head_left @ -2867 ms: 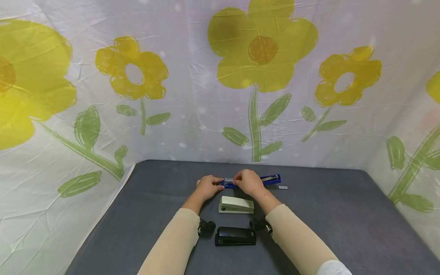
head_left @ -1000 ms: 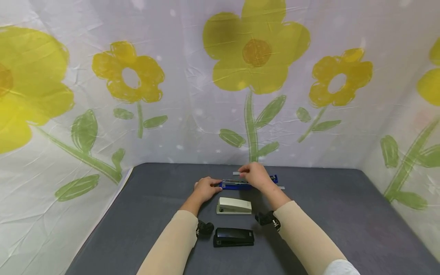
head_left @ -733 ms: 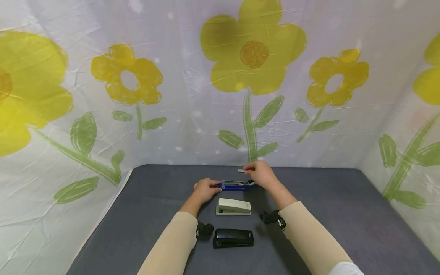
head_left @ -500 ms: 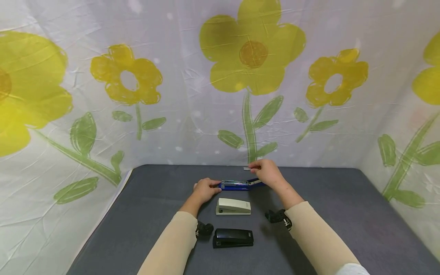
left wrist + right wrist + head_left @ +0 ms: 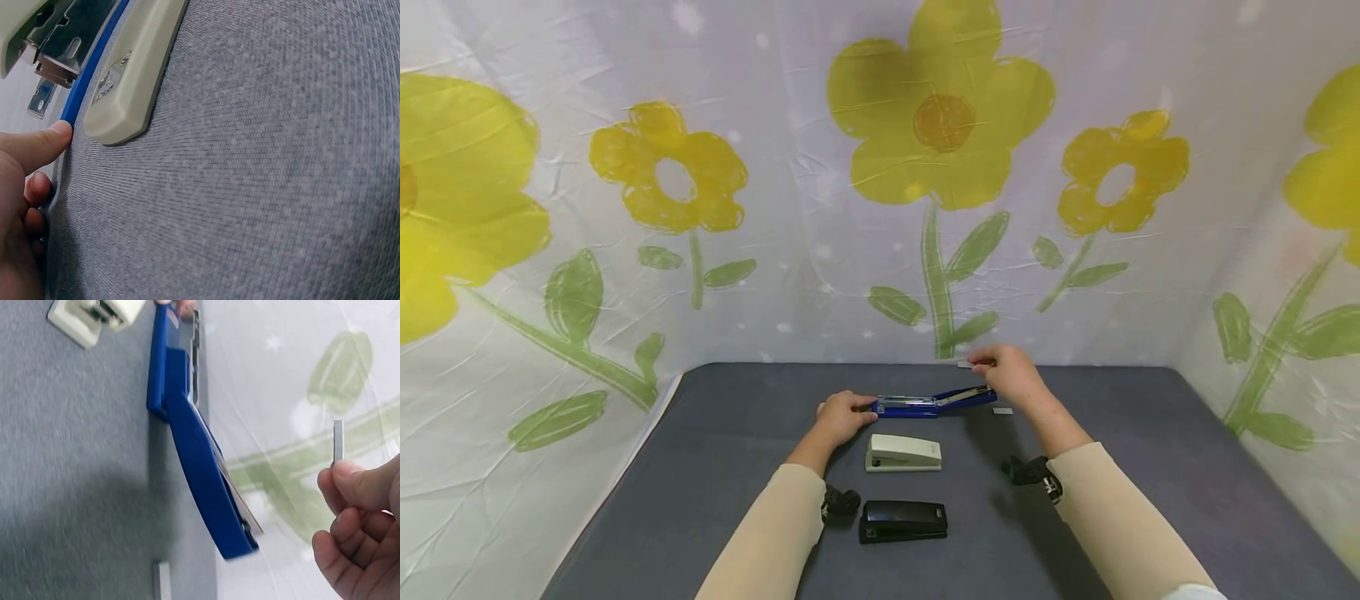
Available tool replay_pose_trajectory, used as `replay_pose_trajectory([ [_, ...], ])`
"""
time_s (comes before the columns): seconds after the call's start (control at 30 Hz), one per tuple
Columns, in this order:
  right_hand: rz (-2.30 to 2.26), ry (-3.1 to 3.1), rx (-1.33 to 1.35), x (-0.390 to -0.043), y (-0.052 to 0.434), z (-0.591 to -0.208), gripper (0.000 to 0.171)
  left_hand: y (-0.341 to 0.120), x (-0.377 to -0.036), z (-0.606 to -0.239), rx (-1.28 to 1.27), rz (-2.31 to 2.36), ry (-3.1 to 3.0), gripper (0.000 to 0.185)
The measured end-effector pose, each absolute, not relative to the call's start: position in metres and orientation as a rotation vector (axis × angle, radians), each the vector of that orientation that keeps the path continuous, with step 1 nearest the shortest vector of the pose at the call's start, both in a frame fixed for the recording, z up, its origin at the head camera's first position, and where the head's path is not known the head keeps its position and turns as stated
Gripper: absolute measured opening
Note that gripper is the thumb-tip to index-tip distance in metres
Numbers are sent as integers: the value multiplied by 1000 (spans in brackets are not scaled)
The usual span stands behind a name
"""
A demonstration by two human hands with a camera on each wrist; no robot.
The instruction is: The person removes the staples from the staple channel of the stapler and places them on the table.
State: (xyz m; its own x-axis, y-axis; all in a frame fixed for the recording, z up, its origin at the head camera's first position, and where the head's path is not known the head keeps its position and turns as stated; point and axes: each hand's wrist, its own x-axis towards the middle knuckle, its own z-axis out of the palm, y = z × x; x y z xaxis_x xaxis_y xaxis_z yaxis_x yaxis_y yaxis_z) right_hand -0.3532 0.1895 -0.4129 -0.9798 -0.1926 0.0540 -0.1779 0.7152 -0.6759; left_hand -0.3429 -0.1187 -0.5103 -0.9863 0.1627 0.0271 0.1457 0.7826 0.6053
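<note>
A blue stapler (image 5: 907, 411) lies swung wide at the back of the table, its top arm tipped back to the right and its metal channel bared. My left hand (image 5: 841, 417) pinches the stapler's left end; the thumb presses the blue base (image 5: 78, 100) in the left wrist view. Behind and above the raised arm, my right hand (image 5: 1013, 377) pinches a short strip of staples (image 5: 338, 440) between thumb and forefinger, the other fingers curled. A second strip of staples (image 5: 1002, 411) rests on the table just right of the stapler.
A cream stapler (image 5: 903, 453) sits in front of the blue one, and a black stapler (image 5: 903, 522) nearer me. The dark grey table (image 5: 730, 467) ends at a flower-print curtain (image 5: 797, 250) along the back and sides.
My right hand has gone from the stapler's channel up and rightward with the strip of staples, uncovering the stapler's tipped-back arm. The left hand keeps its place at the left end.
</note>
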Motion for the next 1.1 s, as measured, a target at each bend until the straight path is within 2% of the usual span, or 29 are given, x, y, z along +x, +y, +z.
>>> replay_pose_trajectory([
  [0.5,-1051,2954,-302,-348,247,-409,28,-117,-342,-516,253,997,2933,38],
  [1.1,-945,2982,-230,-335,303,-431,25,-118,-344,-511,249,1004,2928,39],
])
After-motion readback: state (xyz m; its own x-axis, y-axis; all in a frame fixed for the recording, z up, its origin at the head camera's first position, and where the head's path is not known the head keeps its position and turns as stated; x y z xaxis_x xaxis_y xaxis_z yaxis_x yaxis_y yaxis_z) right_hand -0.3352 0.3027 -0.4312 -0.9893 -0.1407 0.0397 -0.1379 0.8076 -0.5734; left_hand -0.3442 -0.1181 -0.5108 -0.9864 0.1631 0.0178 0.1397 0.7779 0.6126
